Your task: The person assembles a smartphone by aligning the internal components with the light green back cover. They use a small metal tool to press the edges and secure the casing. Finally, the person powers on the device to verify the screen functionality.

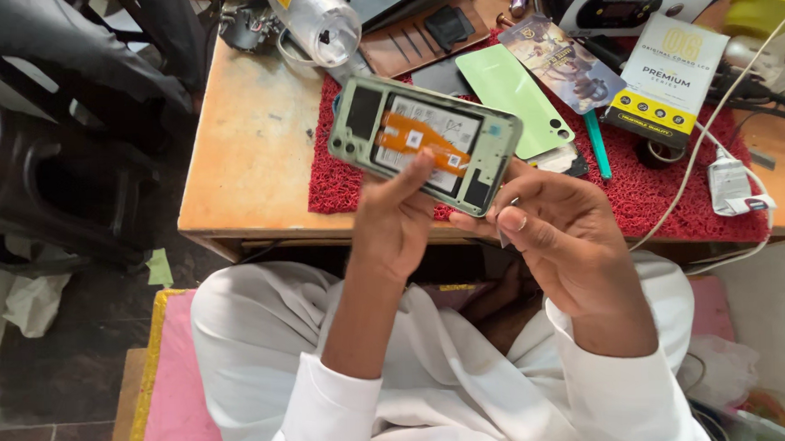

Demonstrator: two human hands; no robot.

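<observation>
Your left hand holds the opened phone up over the desk's front edge, grip closed on it from below, thumb pressed on the orange ribbon cable inside. Your right hand pinches the phone's lower right corner, grip closed, with a small metal tool tucked between its fingers. Behind the phone, on the red mat, lie the green back cover, a teal tool and a yellow-and-white box. A white cable runs across the mat's right side.

Wooden table; red mat
</observation>
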